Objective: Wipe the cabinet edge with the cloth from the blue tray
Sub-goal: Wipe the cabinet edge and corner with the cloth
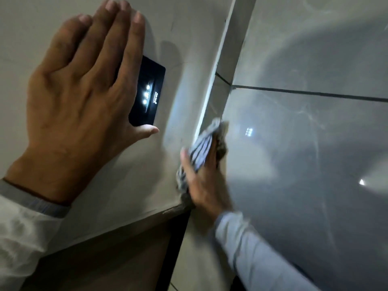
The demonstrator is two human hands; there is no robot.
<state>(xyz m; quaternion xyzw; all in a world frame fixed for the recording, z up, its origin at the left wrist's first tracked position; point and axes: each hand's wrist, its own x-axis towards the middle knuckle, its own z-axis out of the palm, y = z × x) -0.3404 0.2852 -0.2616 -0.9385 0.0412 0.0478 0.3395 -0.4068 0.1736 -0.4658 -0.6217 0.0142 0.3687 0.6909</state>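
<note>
A grey striped cloth [202, 147] is pressed against the right edge of the pale cabinet [206, 97], near its lower corner. My right hand [200, 181] grips the cloth from below, thumb on the cabinet's face side, fingers behind the edge. My left hand [77, 106] lies flat on the cabinet's face [184, 28], fingers spread slightly and pointing up, holding nothing. The blue tray is not in view.
A small black device with three white lights [148, 91] is stuck on the cabinet face, partly under my left hand. Glossy grey tiles [304, 143] with dark grout lines fill the right side. A dark gap [176, 244] runs below the cabinet's bottom edge.
</note>
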